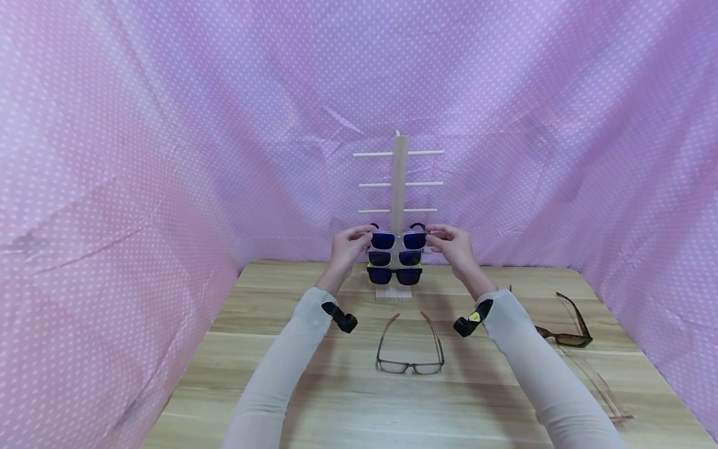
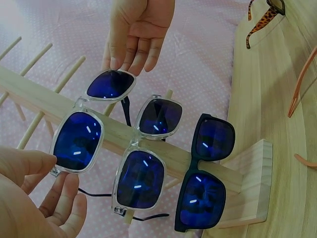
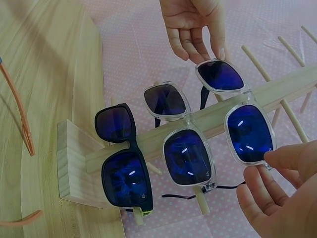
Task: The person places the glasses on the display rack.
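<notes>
A pair of clear-framed sunglasses (image 1: 415,240) with dark blue lenses sits third from the bottom at the wooden display stand (image 1: 399,168). My left hand (image 1: 346,248) pinches its left end between thumb and fingers. At the opposite end, my right hand (image 1: 453,247) pinches the frame the same way, thumb on the front as the right wrist view shows. Just below hang another clear-framed pair of sunglasses (image 2: 141,179) and, lowest, a black-framed pair (image 3: 126,178). Both lower pairs rest on the stand's pegs.
Three higher pegs (image 1: 424,184) on the stand carry no glasses. In front of it, grey-framed eyeglasses (image 1: 411,366) with brown temples lie on the wooden table (image 1: 235,362). To the right are tortoiseshell sunglasses (image 1: 572,340) and a clear-framed pair (image 1: 608,399), partly behind my right sleeve.
</notes>
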`<state>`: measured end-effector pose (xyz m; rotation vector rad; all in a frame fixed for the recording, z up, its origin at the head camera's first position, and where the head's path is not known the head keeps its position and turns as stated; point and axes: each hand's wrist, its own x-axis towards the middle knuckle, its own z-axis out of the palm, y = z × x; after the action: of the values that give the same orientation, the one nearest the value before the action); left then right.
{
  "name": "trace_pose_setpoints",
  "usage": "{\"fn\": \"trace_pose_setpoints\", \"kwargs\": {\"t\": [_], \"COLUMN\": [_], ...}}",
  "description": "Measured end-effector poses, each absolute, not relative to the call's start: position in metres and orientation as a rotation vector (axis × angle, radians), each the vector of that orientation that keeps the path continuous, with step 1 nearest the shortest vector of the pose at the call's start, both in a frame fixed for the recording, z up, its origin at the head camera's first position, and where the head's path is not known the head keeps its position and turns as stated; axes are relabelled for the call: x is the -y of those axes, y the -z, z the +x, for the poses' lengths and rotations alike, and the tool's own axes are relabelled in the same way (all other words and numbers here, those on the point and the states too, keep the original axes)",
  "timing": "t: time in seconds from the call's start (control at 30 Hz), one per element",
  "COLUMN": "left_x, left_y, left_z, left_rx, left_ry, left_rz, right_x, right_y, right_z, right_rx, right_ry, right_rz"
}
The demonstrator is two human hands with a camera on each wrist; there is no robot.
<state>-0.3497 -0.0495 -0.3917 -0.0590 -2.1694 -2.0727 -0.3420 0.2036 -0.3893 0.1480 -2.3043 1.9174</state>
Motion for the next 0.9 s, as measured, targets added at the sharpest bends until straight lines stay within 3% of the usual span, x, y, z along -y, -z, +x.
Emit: {"fn": "trace_pose_setpoints", "kwargs": {"t": [0.9], "left_x": [0.0512], "left_y": [0.3912], "left_z": [-0.3491], "left_rx": [2.275], "left_ry": [1.903], "left_rz": [-0.051], "right_x": [-0.2062], "right_y": [0.3895], "right_z": [-0.3448], "right_rx": [2.342], "right_ry": [-1.875], "right_rz": [0.193]}}
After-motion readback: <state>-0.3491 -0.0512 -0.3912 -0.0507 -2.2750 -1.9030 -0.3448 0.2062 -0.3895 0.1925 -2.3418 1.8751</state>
